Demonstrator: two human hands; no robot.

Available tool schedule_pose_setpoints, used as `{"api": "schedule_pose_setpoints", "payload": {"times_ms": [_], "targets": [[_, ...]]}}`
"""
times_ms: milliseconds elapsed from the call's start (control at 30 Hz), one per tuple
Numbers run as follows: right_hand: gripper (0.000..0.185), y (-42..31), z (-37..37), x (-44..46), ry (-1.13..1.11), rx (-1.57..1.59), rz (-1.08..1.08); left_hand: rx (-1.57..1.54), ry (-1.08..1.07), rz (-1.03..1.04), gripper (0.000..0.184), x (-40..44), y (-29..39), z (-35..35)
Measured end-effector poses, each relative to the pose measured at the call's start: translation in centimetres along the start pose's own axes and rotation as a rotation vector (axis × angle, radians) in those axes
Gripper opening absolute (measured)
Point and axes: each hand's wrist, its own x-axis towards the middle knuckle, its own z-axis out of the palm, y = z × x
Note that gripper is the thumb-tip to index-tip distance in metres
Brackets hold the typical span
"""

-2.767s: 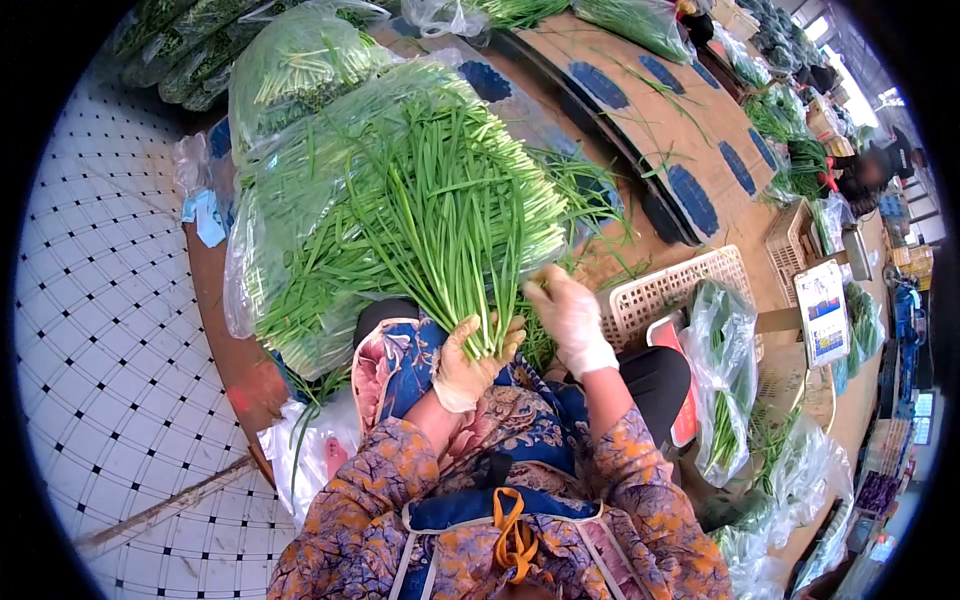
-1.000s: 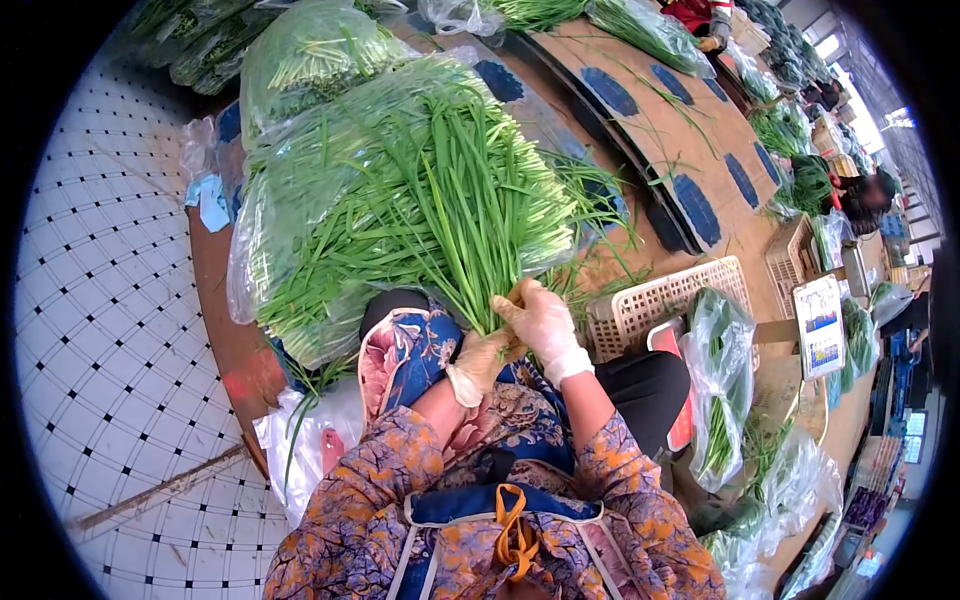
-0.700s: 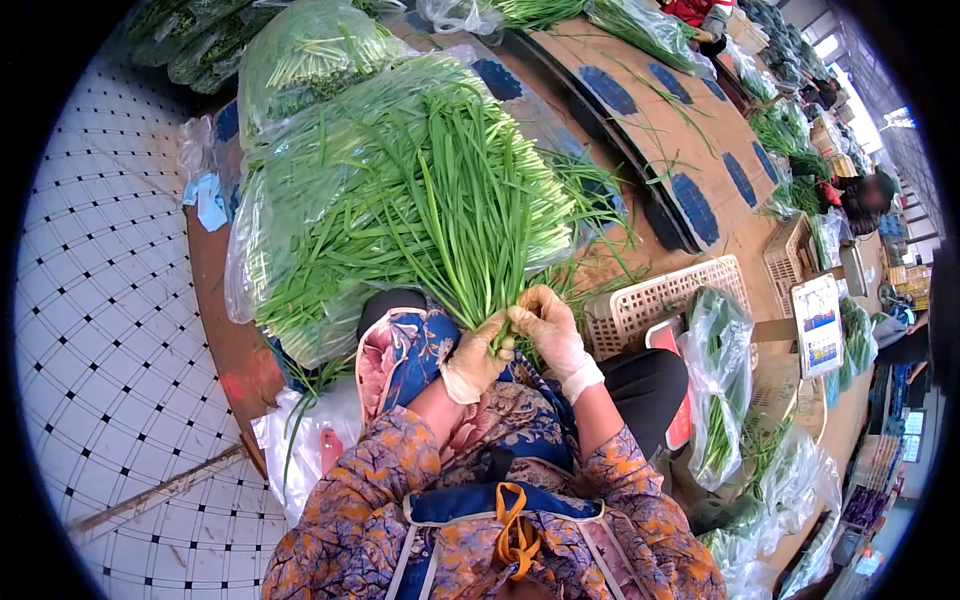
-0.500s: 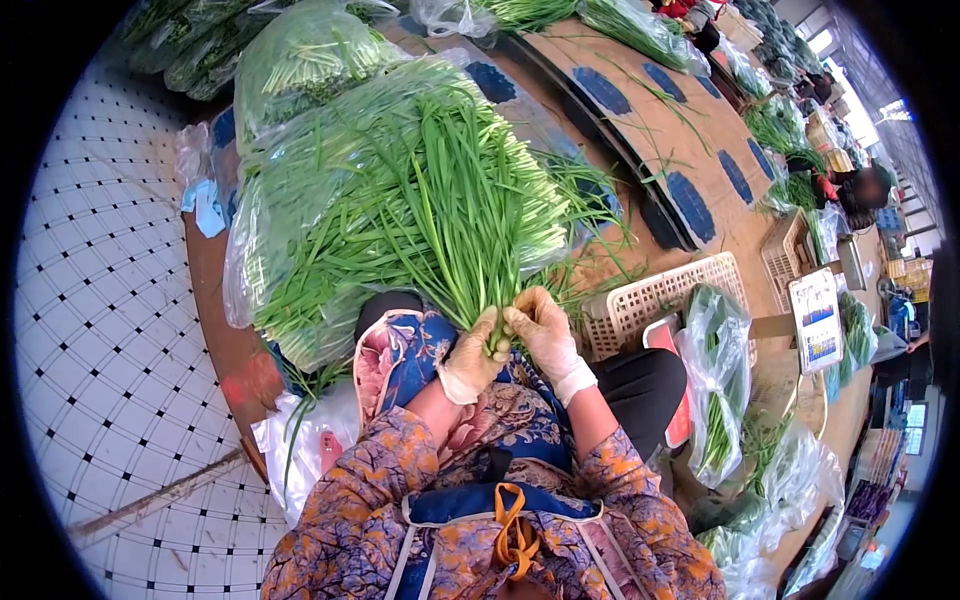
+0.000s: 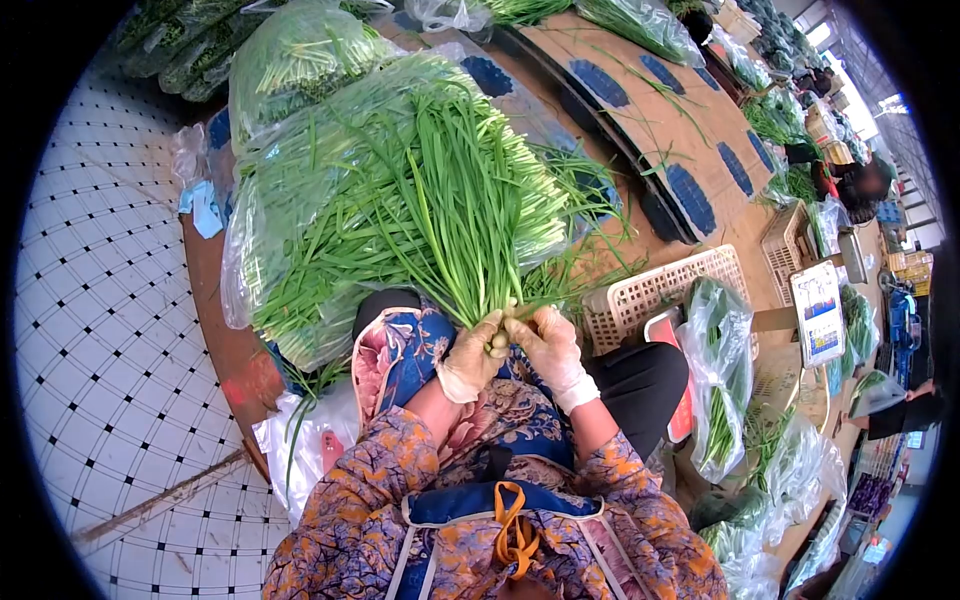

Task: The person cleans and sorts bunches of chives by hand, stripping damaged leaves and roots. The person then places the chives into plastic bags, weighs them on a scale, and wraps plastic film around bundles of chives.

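Observation:
A bunch of garlic chives (image 5: 462, 240) fans out above my lap, its long green leaves spread over the big pile and its stalk ends toward me. My left hand (image 5: 473, 355), in a thin pale glove, is closed around the stalk ends. Right beside it, my gloved right hand (image 5: 548, 350) pinches at the same ends, fingertips touching the left hand. A few thin green blades stick out to the right above the right hand. Just beyond lies a large heap of chives (image 5: 340, 200) on clear plastic, with pale cut ends facing right.
A clear bag of greens (image 5: 305, 60) sits behind the heap. On the right are a beige plastic crate (image 5: 665, 290), a bagged bundle of chives (image 5: 715, 375) and a printed sign (image 5: 818, 312). Loose blades litter the wooden table (image 5: 640, 110). Other people work at far right.
My right hand has shifted slightly right and down, and thin blades now stick out beside it. The left hand keeps its hold on the bunch. At far right, a person's arm has come into view.

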Motion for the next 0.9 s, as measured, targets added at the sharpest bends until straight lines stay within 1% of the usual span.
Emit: {"api": "schedule_pose_setpoints", "payload": {"times_ms": [33,67,100,133,200,233,267,333,367,400,433,467,500,533,567,600,633,667,700,733,767,800,867,900], "targets": [[0.009,-0.5,-0.3,-0.3,-0.102,0.126,0.033,-0.053,-0.052,-0.019,0.026,0.1,0.0,-0.4],[0.010,-0.7,-0.6,-0.6,-0.203,0.252,0.067,-0.056,-0.051,-0.020,0.026,0.1,0.0,-0.9],[0.011,-0.4,-0.9,-0.9,-0.220,0.005,-0.023,-0.025,0.005,-0.032,0.028,-0.1,0.4,-0.4],[0.011,-0.2,-1.3,-1.3,-0.221,0.004,-0.021,0.006,0.062,-0.043,0.029,-0.2,0.6,-0.1],[0.012,-0.6,-2.1,-1.8,-0.309,0.178,0.161,0.052,0.104,-0.031,0.028,-0.1,0.3,-0.4],[0.013,-1.0,-1.9,-1.8,-0.219,0.412,0.230,0.077,0.146,0.018,0.027,0.1,0.0,-0.4],[0.009,-1.7,-2.9,-1.7,-0.113,0.402,0.272,0.103,0.187,0.067,0.025,0.2,-0.2,-0.4],[0.012,0.0,-4.3,-0.4,0.167,0.734,0.343,0.094,0.151,0.030,0.024,-0.4,0.5,0.7],[0.012,0.6,-4.2,0.4,0.167,0.734,0.343,0.161,0.205,0.033,0.024,-0.4,0.4,1.2],[0.016,1.1,-3.9,1.2,0.135,0.481,0.404,0.230,0.255,0.034,0.024,-0.3,0.3,1.4],[0.021,1.7,-3.6,1.8,0.107,0.227,0.460,0.253,0.242,0.012,0.026,-0.3,0.2,1.4],[0.028,2.6,-2.5,2.2,0.024,-0.023,0.317,0.257,0.236,0.005,0.026,-0.1,0.1,1.3],[0.032,4.6,-1.0,2.7,0.101,-0.155,0.119,0.231,0.228,0.013,0.026,0.0,-0.1,1.2],[0.037,5.0,0.2,3.2,0.172,-0.285,-0.081,0.204,0.222,0.025,0.027,0.0,-0.1,1.1],[0.040,5.4,0.4,3.2,0.125,-0.034,0.141,0.170,0.149,0.050,0.026,-0.1,-0.1,1.0],[0.044,4.7,0.4,3.4,0.072,0.221,0.359,0.173,0.149,0.052,0.026,-0.2,0.0,0.9],[0.036,4.8,0.2,3.7,-0.108,0.364,0.470,0.111,0.146,0.034,0.026,-0.3,0.3,0.6],[0.036,4.5,0.0,3.7,-0.111,0.369,0.469,0.047,0.144,0.016,0.027,-0.3,0.5,0.4],[0.030,4.1,-0.3,3.3,-0.054,0.420,0.433,0.036,0.169,0.016,0.033,-0.4,0.6,0.5],[0.024,3.5,-0.8,2.9,0.002,0.469,0.400,0.030,0.176,0.019,0.033,-0.4,0.7,0.6],[0.019,2.7,-1.8,2.5,0.112,0.593,0.334,0.011,0.150,0.027,0.033,-0.4,0.9,0.7],[0.020,2.4,-2.8,2.1,0.173,0.662,0.305,-0.007,0.120,0.034,0.034,-0.4,0.9,0.9],[0.019,4.7,-3.1,0.9,0.183,0.711,0.229,-0.036,0.130,0.016,0.034,-0.5,1.0,1.9],[0.016,3.8,-3.0,0.5,0.086,0.467,0.231,-0.061,0.135,-0.001,0.035,-0.4,1.0,2.5]]}}
